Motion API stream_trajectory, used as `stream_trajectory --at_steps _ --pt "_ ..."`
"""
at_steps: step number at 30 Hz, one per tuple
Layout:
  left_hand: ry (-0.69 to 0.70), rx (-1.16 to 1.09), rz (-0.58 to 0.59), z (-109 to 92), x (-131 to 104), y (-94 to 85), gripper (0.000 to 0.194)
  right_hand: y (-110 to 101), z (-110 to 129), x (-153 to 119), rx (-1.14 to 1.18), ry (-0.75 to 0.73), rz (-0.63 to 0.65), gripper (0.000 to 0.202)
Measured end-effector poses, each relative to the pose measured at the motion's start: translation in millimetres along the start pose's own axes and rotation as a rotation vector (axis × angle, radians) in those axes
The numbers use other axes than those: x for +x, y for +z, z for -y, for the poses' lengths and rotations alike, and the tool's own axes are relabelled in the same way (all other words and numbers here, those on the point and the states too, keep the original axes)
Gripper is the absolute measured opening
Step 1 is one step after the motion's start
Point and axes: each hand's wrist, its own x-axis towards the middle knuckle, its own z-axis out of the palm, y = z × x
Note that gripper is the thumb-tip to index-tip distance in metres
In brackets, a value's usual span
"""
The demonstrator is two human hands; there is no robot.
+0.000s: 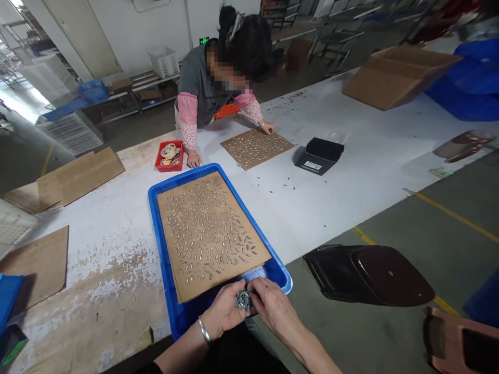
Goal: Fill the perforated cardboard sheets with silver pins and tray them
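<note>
My left hand [225,307], with a silver bangle at the wrist, is cupped around a heap of small grey metal pieces [243,300]. Against that heap, the fingers of my right hand [273,302] are curled in; their tips are partly hidden, so what they pinch does not show. Both hands are over the near edge of a blue plastic tray [159,249]. Inside the tray lies a brown cardboard sheet [234,271], covered with many spaced-out metal pieces of a pointed oval shape.
Across the white table [288,228], a co-worker [202,78] leans over another cardboard sheet [249,165] with similar pieces. A red basket [169,167], a black bin [322,153] and a large carton [390,72] stand on the table. A dark stool [390,275] is at right.
</note>
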Motion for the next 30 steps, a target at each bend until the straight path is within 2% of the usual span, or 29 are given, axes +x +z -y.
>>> stream_trajectory --at_steps 3,6,9,11,14,16,22,27,30 --pt "-0.051 -0.073 0.009 1 7 8.2 0.017 -12 -12 9 0.166 0.059 0.006 0.017" --pt "-0.060 -0.119 0.053 0 12 15.6 0.021 -23 -38 32 0.205 0.141 -0.082 0.023" --pt "-0.057 -0.142 0.054 -1 14 18.3 0.026 -29 -64 68 0.111 0.169 -0.174 0.029" --pt "-0.037 -0.168 0.046 0 14 17.5 0.025 -28 -75 94 0.026 0.174 -0.187 0.029" --pt "0.004 -0.219 0.068 1 10 14.7 0.025 -26 -77 123 -0.112 0.170 -0.126 0.026" --pt "0.039 -0.233 0.055 1 7 12.5 0.025 -25 -74 133 -0.211 0.161 -0.066 0.024" --pt "0.103 -0.258 -0.021 -2 1 7.3 0.025 -20 -71 133 -0.378 0.176 0.014 0.024" --pt "0.130 -0.290 0.010 -2 4 7.4 0.026 -15 -76 127 -0.425 0.173 -0.054 0.029" --pt "0.156 -0.289 0.081 -1 7 8.3 0.029 -17 -68 113 -0.284 0.111 -0.143 0.032"
